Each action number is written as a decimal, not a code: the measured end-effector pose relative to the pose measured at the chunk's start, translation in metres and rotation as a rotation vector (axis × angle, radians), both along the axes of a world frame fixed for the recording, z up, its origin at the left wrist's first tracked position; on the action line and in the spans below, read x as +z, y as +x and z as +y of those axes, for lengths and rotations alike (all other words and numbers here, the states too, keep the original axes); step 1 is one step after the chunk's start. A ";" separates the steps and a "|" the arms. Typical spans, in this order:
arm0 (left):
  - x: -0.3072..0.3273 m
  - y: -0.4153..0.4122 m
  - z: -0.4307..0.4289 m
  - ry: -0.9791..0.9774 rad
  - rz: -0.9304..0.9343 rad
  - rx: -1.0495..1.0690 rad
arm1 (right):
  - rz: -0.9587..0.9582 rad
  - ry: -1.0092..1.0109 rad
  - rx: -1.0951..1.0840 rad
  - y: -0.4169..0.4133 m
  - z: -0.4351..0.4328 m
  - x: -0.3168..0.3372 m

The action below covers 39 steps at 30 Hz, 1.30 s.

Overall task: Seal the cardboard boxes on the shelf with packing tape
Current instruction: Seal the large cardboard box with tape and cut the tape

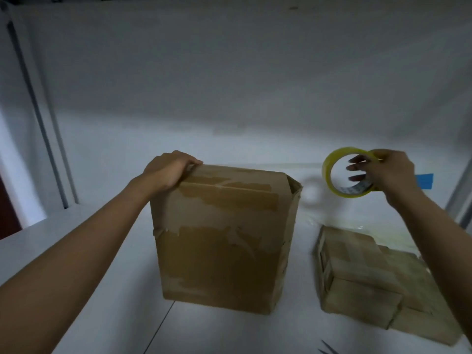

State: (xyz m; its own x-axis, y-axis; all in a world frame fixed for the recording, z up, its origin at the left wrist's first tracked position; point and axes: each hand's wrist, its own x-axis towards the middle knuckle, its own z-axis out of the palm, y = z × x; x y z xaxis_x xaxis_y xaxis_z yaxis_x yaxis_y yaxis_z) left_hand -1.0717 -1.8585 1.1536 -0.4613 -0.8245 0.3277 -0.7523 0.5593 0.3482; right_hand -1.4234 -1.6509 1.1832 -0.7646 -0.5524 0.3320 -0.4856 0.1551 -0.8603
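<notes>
We are readying a strip for the box, upright on the shelf. Our left hand steadies it, grip curled over its top left corner. Our right hand, raised beside it, grips the tape, fingers through the core. Next we likely free the tape's end and carry it to the top seam.
</notes>
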 end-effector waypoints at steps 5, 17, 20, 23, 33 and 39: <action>-0.002 -0.003 -0.007 -0.014 0.021 0.059 | -0.077 -0.033 0.039 0.001 -0.002 -0.008; -0.003 -0.001 -0.004 -0.056 0.013 0.087 | -0.875 -0.269 0.250 0.013 -0.008 -0.043; -0.004 0.002 -0.006 -0.053 0.002 0.052 | -1.238 -0.393 0.381 0.022 -0.011 -0.057; -0.004 0.002 -0.008 -0.044 -0.012 0.041 | -1.398 -0.475 0.411 0.029 -0.013 -0.060; 0.012 -0.023 0.001 0.012 -0.171 0.024 | -1.578 -0.494 0.447 0.029 -0.020 -0.065; 0.016 -0.084 0.047 0.063 -0.140 -0.205 | -1.536 -0.485 0.485 0.030 -0.016 -0.066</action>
